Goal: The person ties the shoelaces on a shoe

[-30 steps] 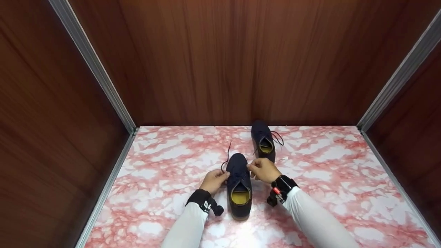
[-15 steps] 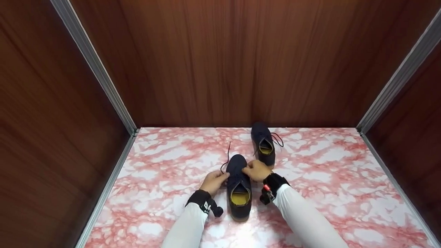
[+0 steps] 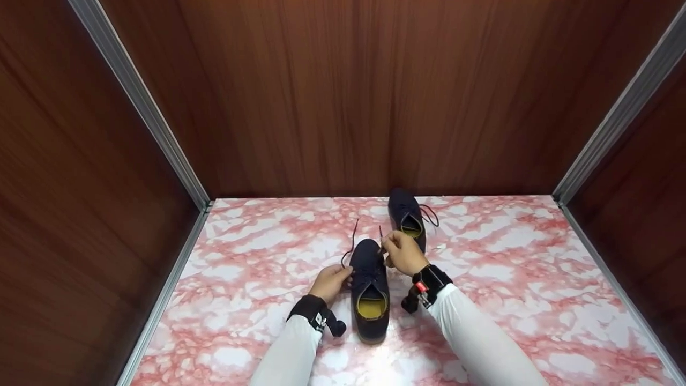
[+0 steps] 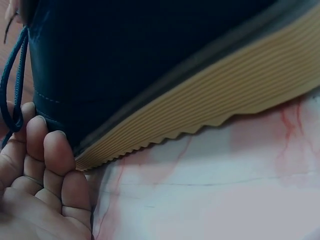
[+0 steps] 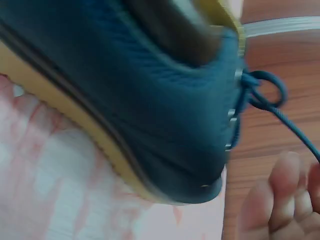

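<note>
A navy lace-up shoe [image 3: 367, 258] with a yellow insole stands on the marbled surface, toe pointing away from me. At its left side my left hand [image 3: 330, 283] pinches a loop of the shoelace [image 4: 20, 75], fingertips against the upper; the lace's loose end sticks out past them. Right of the toe, my right hand [image 3: 405, 253] pinches the other lace, whose tip pokes up above the fingers. In the right wrist view that dark blue shoelace [image 5: 295, 129] runs taut from the knot [image 5: 248, 81] towards the fingers, which are partly out of frame.
A second matching shoe [image 3: 402, 206] stands behind and to the right, its toe near the brown wood-grain back panel [image 3: 343, 107]; its laces trail right. My right hand overlaps its heel. Metal-edged side panels [image 3: 64, 214] flank the pink-and-white surface [image 3: 241, 311].
My right hand moved in over the shoe's front, then forward and away to the right, bringing the lace end up with it. The left hand has stayed at the shoe's left side.
</note>
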{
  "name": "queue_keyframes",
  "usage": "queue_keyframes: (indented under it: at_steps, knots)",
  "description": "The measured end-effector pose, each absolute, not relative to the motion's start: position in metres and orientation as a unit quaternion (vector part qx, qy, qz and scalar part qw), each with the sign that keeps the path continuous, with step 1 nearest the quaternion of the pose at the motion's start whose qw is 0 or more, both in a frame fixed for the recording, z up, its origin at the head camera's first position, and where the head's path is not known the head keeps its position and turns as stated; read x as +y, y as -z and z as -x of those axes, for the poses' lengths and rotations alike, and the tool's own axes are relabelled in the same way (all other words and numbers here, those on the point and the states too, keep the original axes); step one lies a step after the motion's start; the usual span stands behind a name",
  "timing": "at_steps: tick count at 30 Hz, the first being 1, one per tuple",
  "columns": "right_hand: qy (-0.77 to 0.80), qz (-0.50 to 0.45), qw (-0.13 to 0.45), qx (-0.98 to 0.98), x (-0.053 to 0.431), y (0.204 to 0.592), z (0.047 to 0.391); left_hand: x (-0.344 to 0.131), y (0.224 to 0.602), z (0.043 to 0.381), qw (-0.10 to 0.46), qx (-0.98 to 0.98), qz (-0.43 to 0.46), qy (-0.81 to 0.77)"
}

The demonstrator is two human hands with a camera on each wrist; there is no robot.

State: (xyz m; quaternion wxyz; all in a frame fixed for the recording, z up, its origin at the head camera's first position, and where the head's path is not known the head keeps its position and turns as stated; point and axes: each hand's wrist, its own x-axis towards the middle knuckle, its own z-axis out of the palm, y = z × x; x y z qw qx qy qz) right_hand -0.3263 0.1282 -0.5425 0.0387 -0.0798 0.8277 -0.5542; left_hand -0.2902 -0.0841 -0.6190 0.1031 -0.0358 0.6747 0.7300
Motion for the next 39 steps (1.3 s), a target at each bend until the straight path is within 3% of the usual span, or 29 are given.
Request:
queue_keyframes:
  at_steps: [7, 20, 29, 35, 39]
  knots:
    - [0.671, 0.036, 0.085, 0.736, 0.130, 0.536, 0.329, -0.084, 0.621, 0.289, 0.093, 0.683, 0.035, -0.723]
    - [0.693, 0.073, 0.047, 0.715, 0.155, 0.514, 0.327, -0.085, 0.616, 0.289, 0.074, 0.710, 0.043, -0.699]
    - [0.693, 0.066, -0.015, 0.718, 0.168, 0.515, 0.330, -0.091, 0.599, 0.293, 0.036, 0.741, 0.046, -0.669]
    - [0.774, 0.049, 0.074, 0.627, 0.171, 0.518, 0.328, -0.091, 0.582, 0.297, 0.035, 0.627, 0.030, -0.777]
    - [0.789, 0.043, 0.095, 0.605, 0.171, 0.519, 0.326, -0.090, 0.573, 0.298, 0.057, 0.524, -0.002, -0.850]
